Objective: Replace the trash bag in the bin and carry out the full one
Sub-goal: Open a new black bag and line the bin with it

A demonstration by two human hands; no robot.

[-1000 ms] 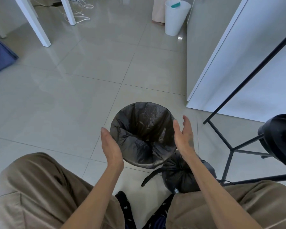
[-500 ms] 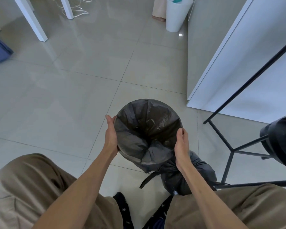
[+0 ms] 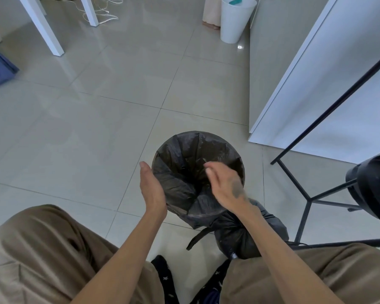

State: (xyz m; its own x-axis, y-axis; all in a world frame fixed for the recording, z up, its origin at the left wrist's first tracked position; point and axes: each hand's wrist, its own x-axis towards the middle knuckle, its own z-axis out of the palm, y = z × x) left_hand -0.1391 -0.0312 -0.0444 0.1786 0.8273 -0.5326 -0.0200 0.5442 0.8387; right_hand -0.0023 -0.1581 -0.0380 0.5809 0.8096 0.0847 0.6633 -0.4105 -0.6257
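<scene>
A small round bin (image 3: 184, 141) stands on the tiled floor in front of me, lined with a black trash bag (image 3: 180, 163) folded over its rim. A full, tied black bag (image 3: 270, 222) lies on the floor at the bin's near right side. My left hand (image 3: 150, 189) is flat and open against the bin's left side. My right hand (image 3: 225, 184) hovers over the bin's opening, blurred, fingers loosely apart, holding nothing.
A white wall corner (image 3: 279, 88) rises at the right. A black metal stand (image 3: 309, 200) and a dark round object (image 3: 375, 189) are close on the right. Far back stand a white bin (image 3: 235, 20), white table legs (image 3: 42, 27) and loose cables (image 3: 105, 12).
Both hands let go of the bin's sides. My right hand swung inward over the opening; my left hand stayed by the left rim and opened flat.
</scene>
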